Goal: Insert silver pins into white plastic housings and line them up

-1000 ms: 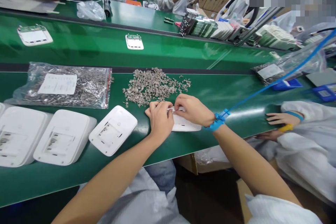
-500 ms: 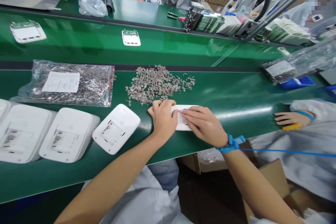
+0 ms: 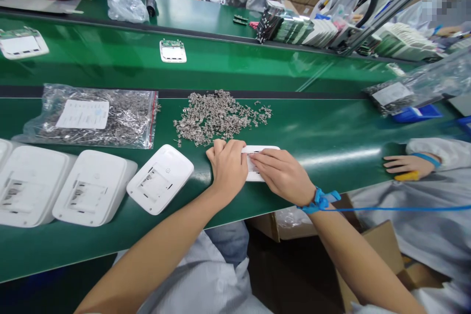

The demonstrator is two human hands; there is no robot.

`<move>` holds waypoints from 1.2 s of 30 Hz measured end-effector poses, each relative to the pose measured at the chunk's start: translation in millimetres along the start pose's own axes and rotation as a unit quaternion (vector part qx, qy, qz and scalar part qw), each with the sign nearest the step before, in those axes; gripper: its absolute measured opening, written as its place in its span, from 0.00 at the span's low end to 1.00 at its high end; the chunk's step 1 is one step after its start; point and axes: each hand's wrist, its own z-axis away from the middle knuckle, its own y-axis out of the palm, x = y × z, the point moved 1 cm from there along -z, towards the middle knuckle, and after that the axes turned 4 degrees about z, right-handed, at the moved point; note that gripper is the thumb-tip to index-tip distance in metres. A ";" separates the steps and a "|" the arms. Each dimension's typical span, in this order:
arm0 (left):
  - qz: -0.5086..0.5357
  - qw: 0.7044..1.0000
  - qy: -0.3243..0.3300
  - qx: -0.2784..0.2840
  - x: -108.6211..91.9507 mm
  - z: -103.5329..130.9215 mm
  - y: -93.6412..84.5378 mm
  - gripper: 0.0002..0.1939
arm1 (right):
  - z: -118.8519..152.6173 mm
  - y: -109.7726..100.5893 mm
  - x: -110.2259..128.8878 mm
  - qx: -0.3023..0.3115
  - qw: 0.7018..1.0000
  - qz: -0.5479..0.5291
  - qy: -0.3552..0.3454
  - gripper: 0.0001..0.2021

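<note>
A white plastic housing (image 3: 253, 176) lies on the green bench, partly covered by both hands. My left hand (image 3: 228, 169) grips its left end, fingers curled over it. My right hand (image 3: 285, 176), with a blue strap at the wrist, has its fingers pressed together at the recess in the housing's middle; whatever the fingertips pinch is hidden. Just beyond the hands spreads a heap of small metal contact pieces (image 3: 217, 115). To the left, one loose white housing (image 3: 160, 179) lies at an angle, showing its recess and slots.
Stacks of white housings (image 3: 93, 189) stand at left. Behind them lies a clear bag of metal pieces (image 3: 128, 117). A green conveyor (image 3: 235, 66) carries housings with circuit boards (image 3: 172, 51). At right rest a co-worker's hand (image 3: 410, 164) and a blue tray (image 3: 417, 114).
The board-fitted housings on the conveyor have shifted left. At the top left a co-worker's hand has moved lower. My hands stay at the same housing, with barely any movement.
</note>
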 end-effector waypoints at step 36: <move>-0.094 0.993 0.062 0.030 -2.9 -1.4 -5.5 0.03 | -0.1 0.8 10.1 -0.022 0.998 0.059 -0.012 0.16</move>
